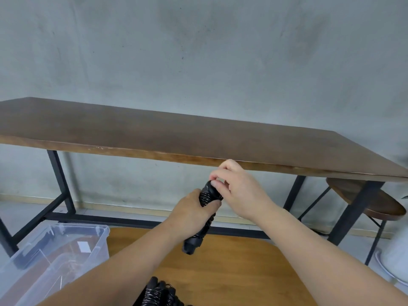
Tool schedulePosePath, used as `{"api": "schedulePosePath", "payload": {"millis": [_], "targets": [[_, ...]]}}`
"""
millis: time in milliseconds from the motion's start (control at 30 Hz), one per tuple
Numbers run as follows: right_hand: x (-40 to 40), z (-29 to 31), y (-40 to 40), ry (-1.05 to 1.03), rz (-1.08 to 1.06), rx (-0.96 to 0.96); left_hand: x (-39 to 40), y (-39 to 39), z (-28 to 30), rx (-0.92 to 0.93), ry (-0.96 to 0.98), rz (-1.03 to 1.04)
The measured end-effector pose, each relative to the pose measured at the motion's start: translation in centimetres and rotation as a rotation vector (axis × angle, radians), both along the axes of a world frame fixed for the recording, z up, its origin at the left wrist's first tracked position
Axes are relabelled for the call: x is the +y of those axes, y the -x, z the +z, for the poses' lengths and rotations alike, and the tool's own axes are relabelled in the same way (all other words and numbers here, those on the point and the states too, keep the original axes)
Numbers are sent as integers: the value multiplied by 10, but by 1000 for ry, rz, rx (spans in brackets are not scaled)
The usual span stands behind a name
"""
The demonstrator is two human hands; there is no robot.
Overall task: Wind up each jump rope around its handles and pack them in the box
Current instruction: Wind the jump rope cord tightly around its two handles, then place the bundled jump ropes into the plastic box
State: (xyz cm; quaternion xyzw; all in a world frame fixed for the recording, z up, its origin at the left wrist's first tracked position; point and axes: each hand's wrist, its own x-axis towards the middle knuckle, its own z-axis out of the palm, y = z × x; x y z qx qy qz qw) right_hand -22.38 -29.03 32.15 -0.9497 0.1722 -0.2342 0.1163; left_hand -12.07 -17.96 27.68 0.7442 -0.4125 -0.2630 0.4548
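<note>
jump rope wound on its handles — left hand grips it, right hand fingers pinch its top end.

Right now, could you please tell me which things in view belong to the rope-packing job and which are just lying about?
Job: wound jump rope held by left hand, right hand at its top; more wound ropes; clear box.

Lying about: long brown table; stool; low orange table.
</note>
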Motion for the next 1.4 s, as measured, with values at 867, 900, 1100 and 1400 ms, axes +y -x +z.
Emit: {"api": "schedulePosePath", "payload": {"millis": [867, 900, 1100, 1400], "targets": [[17, -75, 6, -1615, -311, -541, 21, -12, -26, 149, -67, 276], [19, -79, 4, -1639, -310, -568, 27, -12, -31, 298, -59, 338], [37, -106, -20, -1729, -254, -571, 68, -14, -56, 750, 200, 490], [92, -122, -82, -1515, -209, -139, 149, -70, -69, 528, 224, 805]]}}
